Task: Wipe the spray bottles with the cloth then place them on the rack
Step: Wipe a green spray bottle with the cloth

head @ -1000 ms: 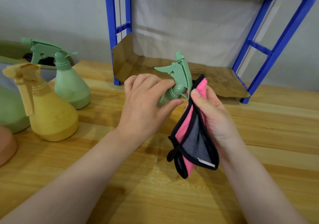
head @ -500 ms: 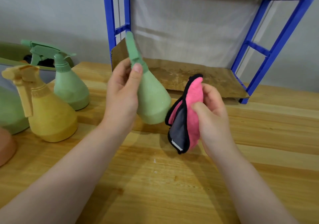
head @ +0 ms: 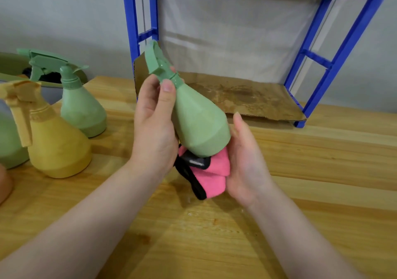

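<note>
The left hand grips the green spray bottle by its neck, tilted to bare its base; beneath it, the right hand cups the pink cloth there, seemingly to wipe.

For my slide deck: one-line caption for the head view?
Left hand tilts a green spray bottle while right hand presses a pink cloth under its base.

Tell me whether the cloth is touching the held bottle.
Touching. The head view shows the pink cloth pressed against the base of the green bottle, with no gap between them.
</note>
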